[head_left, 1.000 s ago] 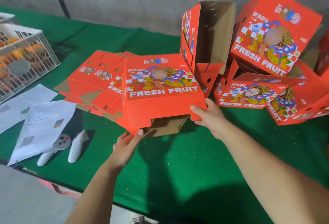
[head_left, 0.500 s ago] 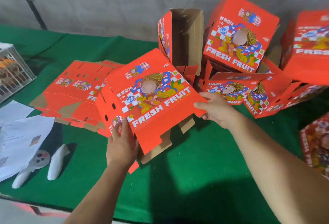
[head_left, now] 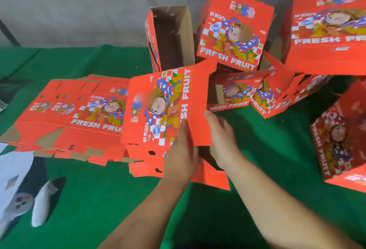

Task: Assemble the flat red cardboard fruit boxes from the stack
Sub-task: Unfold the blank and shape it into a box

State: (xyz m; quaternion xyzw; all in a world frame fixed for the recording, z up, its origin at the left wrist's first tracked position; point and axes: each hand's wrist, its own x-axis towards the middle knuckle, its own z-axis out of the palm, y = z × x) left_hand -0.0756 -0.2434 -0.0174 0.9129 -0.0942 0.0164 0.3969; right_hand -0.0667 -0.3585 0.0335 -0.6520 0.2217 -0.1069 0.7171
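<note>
I hold one red "FRESH FRUIT" cardboard box (head_left: 158, 108) half opened above the green table, turned so its print reads sideways. My left hand (head_left: 180, 157) pinches the near edge of its printed panel, one digit lying up along the face. Right beside it, my right hand (head_left: 221, 138) grips the panel's right edge with the fingers tucked behind. The box's lower flaps (head_left: 146, 161) hang toward the table. The stack of flat red boxes (head_left: 75, 114) lies just left of it.
Several assembled red boxes (head_left: 235, 31) are piled at the back right, one open box (head_left: 170, 37) standing on end. Another box (head_left: 342, 136) sits at the right edge. Two white controllers (head_left: 41, 203) and white papers (head_left: 13, 167) lie at the near left.
The box has been turned about a quarter turn and lowered. My left hand shifted from its left corner to the near edge; my right hand came in close beside it.
</note>
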